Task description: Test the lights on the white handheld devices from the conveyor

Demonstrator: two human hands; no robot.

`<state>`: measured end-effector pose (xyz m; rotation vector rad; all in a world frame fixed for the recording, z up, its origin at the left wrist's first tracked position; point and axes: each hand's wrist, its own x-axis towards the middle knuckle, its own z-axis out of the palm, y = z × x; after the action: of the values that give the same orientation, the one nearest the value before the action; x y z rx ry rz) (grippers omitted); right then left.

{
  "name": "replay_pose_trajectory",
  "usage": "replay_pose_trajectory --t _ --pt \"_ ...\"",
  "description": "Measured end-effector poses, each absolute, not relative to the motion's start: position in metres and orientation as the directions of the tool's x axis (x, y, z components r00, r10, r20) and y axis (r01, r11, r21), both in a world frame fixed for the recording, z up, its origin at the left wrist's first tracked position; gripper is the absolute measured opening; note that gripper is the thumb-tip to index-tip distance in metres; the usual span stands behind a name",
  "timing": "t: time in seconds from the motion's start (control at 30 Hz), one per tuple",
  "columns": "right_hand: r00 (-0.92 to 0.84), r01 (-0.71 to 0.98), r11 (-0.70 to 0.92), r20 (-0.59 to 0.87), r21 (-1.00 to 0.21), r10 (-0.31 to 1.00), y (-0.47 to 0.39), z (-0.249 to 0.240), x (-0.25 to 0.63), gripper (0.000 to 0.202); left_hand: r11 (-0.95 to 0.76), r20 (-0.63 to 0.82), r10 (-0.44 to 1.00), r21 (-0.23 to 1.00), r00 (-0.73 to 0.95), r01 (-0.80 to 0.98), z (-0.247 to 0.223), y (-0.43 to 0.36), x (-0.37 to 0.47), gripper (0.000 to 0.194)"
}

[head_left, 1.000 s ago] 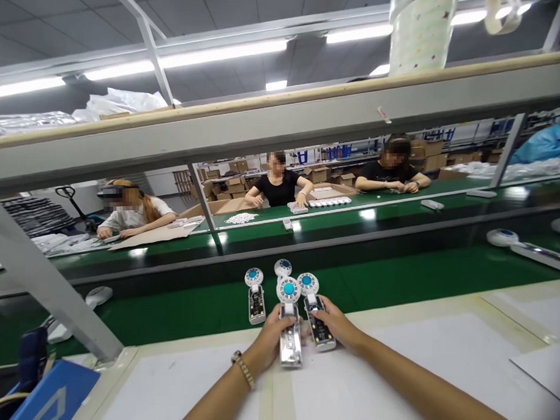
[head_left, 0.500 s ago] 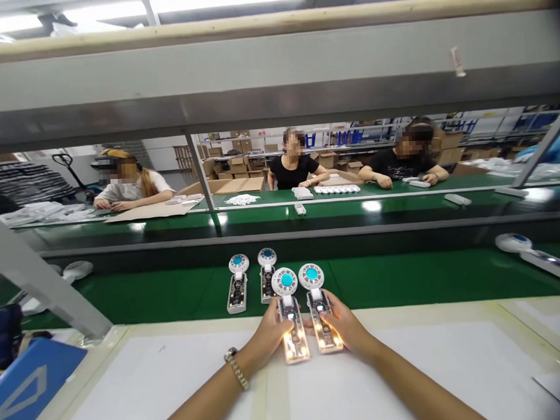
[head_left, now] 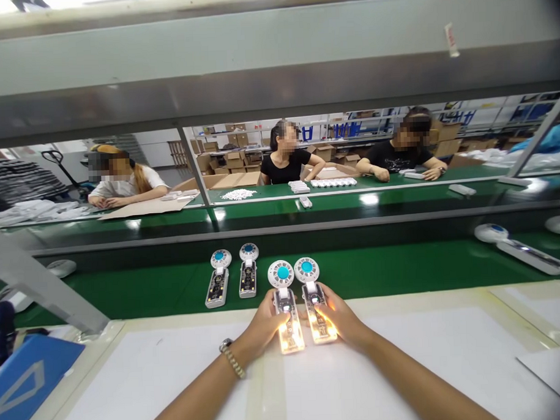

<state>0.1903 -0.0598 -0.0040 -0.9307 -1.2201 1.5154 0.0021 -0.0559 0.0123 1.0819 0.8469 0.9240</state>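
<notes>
My left hand (head_left: 264,324) is closed round a handheld fan (head_left: 290,332) with a white slotted head, a blue centre and a clear body showing a circuit board. A second fan of the same kind (head_left: 321,325) is gripped by my right hand (head_left: 346,321). Each thumb presses on the face of its fan, and yellow lights glow in both bodies. The two fans stand side by side, heads pointing away from me, above the near edge of the green belt. Two unlit fans, one at the left (head_left: 217,286) and another beside it (head_left: 248,278), lie on the belt.
White papers (head_left: 175,373) cover the bench under my arms. The green conveyor belt (head_left: 378,268) runs across in front, with a white fan (head_left: 532,255) at right. A blue folder (head_left: 33,384) lies at left. Three co-workers sit beyond a metal frame (head_left: 196,164).
The unlit fans and the white fan at right have shifted left along the belt. Both hands keep hold of their lit fans, nearly in place. The middle co-worker's head has turned.
</notes>
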Motion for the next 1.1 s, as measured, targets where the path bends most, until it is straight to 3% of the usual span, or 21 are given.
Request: replay_pose_trajectory --t 0.3,0.57,1.1 --pt "-0.291 -0.329 -0.188 -0.09 -0.925 0.952 -0.061 -0.005 0.187 0.068 0.223 -0.114 0.915 0.942 0.386 -0.252 0.013 -0.058 0.005 0.041" --pt "-0.283 -0.287 -0.112 -0.028 -0.951 0.959 -0.059 -0.01 0.188 0.051 0.199 -0.096 0.914 0.952 0.393 -0.231 0.011 -0.057 0.002 0.041" --pt "-0.304 -0.311 -0.136 -0.038 -0.941 0.952 -0.061 -0.005 0.187 0.054 0.21 -0.043 0.882 0.927 0.469 -0.311 0.003 -0.056 0.001 0.038"
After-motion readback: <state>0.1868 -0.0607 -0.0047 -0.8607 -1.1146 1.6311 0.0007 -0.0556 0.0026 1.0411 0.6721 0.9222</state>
